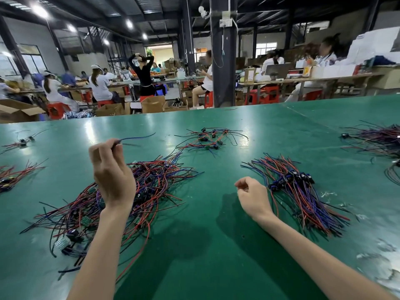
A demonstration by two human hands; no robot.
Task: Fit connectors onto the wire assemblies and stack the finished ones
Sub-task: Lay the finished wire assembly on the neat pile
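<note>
Green bench matting (216, 245) fills the workshop foreground. Raised above it, the left hand (112, 176) pinches one end of a blue wire (138, 138) between thumb and fingertips, over a tangled pile of assemblies (164, 180). The right hand (252, 197) rests beside the aligned stack (303, 195), fingers curled toward the thumb; whether they hold anything cannot be told. Open cardboard boxes (152, 103) stand beyond.

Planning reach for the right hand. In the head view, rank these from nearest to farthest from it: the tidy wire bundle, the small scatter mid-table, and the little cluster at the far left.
1. The tidy wire bundle, just to the right of the right hand.
2. The small scatter, ahead and slightly left, mid-table.
3. The little cluster, far across the table at its left edge.
</note>
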